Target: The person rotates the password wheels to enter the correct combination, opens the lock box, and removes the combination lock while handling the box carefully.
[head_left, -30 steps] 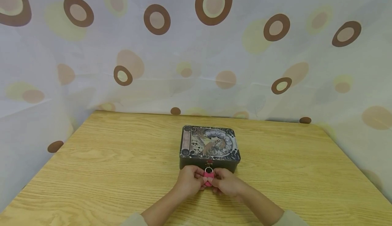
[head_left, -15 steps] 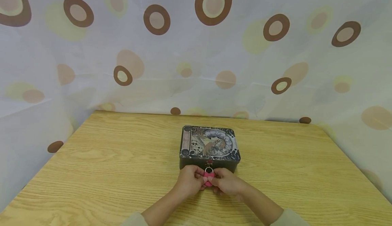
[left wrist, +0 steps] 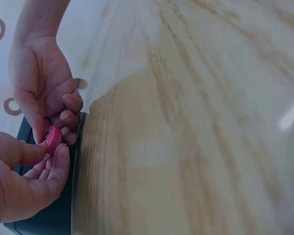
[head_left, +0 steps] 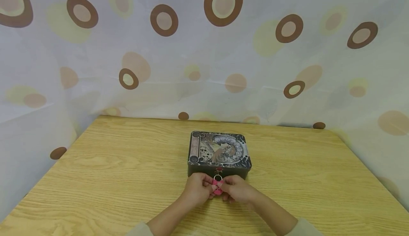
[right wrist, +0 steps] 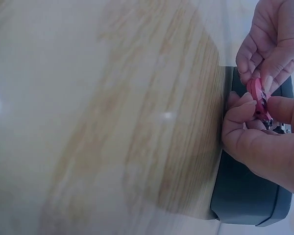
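Observation:
A pink padlock (head_left: 218, 192) with a metal shackle hangs at the front latch of a dark tin box (head_left: 220, 151), whose lid carries an ornate picture. My left hand (head_left: 196, 188) pinches the padlock's left side between thumb and fingers. From the other side, my right hand (head_left: 240, 190) holds it too, the thumb lying on its front face. Small dark marks show on the face of the padlock (left wrist: 52, 139) in the left wrist view. In the right wrist view the fingers of both hands cover much of the padlock (right wrist: 257, 93).
The box rests on a wood-grain table (head_left: 127, 158), near its middle. Behind and along both sides hangs a pale cloth (head_left: 198, 51) with brown and yellow circles.
My right thumb has shifted a little upward on the padlock, and dark marks on its front now show. The left hand and the box stay in place.

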Demonstrator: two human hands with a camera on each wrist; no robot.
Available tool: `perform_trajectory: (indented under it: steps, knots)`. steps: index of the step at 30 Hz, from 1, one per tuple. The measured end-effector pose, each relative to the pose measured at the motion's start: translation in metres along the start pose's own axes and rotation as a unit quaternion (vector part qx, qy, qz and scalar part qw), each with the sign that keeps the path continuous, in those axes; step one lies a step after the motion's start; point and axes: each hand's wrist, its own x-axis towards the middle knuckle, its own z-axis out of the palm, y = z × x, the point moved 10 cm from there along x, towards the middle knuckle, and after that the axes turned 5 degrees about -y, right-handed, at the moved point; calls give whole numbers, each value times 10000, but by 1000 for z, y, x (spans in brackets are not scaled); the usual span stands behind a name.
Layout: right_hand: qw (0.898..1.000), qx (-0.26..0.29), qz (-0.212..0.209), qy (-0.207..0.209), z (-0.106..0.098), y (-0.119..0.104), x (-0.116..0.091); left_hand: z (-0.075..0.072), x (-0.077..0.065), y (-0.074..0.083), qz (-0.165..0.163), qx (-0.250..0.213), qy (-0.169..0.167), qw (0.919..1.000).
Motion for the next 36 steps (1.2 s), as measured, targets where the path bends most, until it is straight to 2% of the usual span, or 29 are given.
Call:
perform_trajectory:
  steps: [7, 22, 36]
  knots:
    - [9998, 184, -72, 3, -1, 0, -2, -1, 0, 1, 28, 6, 4, 10000]
    - [9997, 214, -129, 79, -3, 1, -1, -1, 0, 0, 5, -11, 20, 10000]
    - [9996, 114, -189, -183, 3, -2, 1, -1, 1, -1, -11, 91, 64, 9999]
